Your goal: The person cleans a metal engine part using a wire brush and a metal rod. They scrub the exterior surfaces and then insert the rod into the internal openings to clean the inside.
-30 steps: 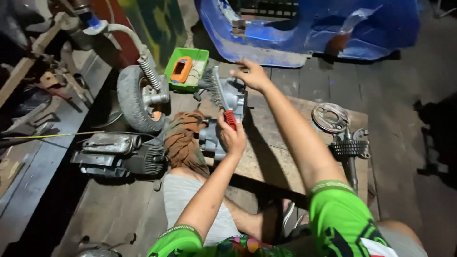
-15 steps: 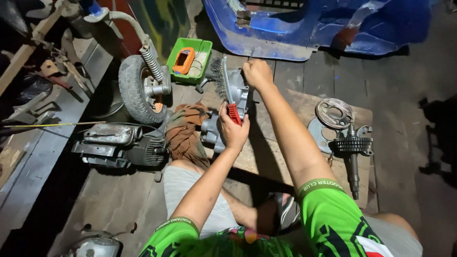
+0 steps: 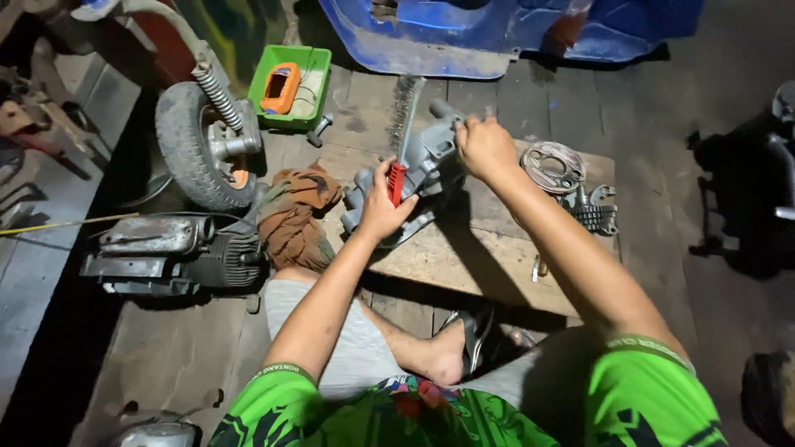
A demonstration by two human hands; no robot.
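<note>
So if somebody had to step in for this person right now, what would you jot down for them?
Left hand: closed on the red handle of a wire brush, bristles up, against the grey engine casing.
Right hand: grips the casing's far top edge, steadying it.
Casing sits on a board on the plank floor. Brown rag to its left, round plate and finned part to its right.
Done: casing held, brush in place.
Left: how much is cleaned cannot be told.
</note>
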